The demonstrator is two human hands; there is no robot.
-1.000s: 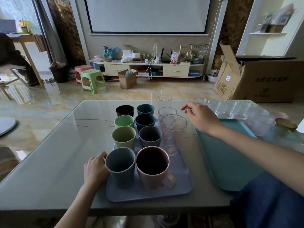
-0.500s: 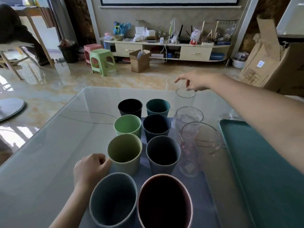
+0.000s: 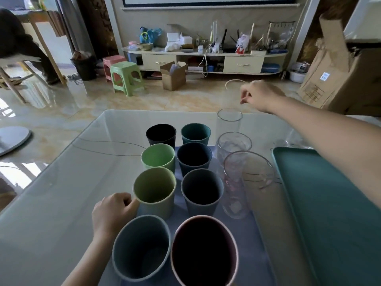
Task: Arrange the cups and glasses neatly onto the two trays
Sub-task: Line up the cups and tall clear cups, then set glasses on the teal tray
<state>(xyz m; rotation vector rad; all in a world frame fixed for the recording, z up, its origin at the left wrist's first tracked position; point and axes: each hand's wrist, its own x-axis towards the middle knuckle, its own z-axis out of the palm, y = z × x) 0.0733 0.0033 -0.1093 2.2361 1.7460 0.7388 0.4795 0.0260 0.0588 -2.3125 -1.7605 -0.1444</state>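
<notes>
A lavender tray (image 3: 254,234) carries several coloured cups in two columns, from a black cup (image 3: 161,133) and a teal cup (image 3: 195,132) at the far end to a grey-blue cup (image 3: 140,247) and a pink cup (image 3: 204,252) nearest me. Clear glasses (image 3: 234,150) stand in a row along the tray's right side. An empty teal tray (image 3: 329,203) lies to the right. My left hand (image 3: 112,213) rests loosely curled on the table, touching the yellow-green cup (image 3: 153,188). My right hand (image 3: 260,96) is raised past the table's far edge, pinching a clear glass (image 3: 235,82); only the rim shows plainly.
The glass-topped table (image 3: 61,203) ends just beyond the cups. Past it are a tiled floor, a green stool (image 3: 126,77), a small open carton (image 3: 174,76) and a big cardboard box (image 3: 348,79) at the right. More clear glassware (image 3: 288,141) shows behind my right forearm.
My right hand has risen and drawn to the right, and a clear glass rim now shows up beside its fingers. The camera has moved closer. My left hand stayed put.
</notes>
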